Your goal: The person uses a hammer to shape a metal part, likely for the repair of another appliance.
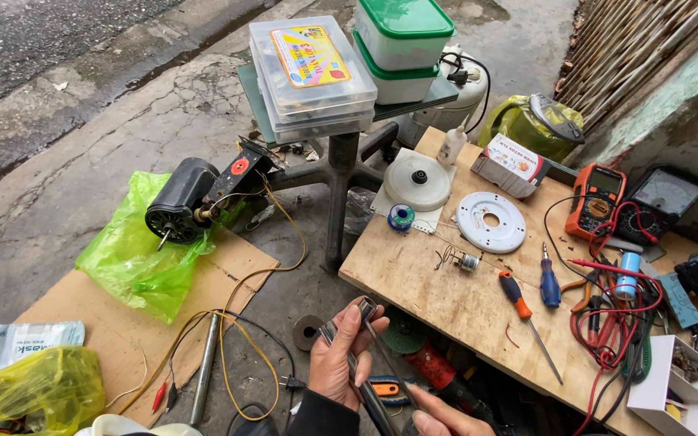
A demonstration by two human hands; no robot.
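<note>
Flat, even daylight falls on everything I see; shadows are soft and faint. Focus is sharp throughout, with slight wide-angle bending at the far edges.

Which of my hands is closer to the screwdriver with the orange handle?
Right. Your right hand sits low, just below the screwdriver on the wooden board. Your left hand is farther left, gripping a metal tool off the board's edge.

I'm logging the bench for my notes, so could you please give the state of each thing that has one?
Left hand: gripping metal tongs.
Right hand: touching the tongs' lower end.
Green-lidded tubs: closed, stacked.
Clear boxes: closed, stacked.
Orange multimeter: leads attached.
Power plug: unplugged.
</note>
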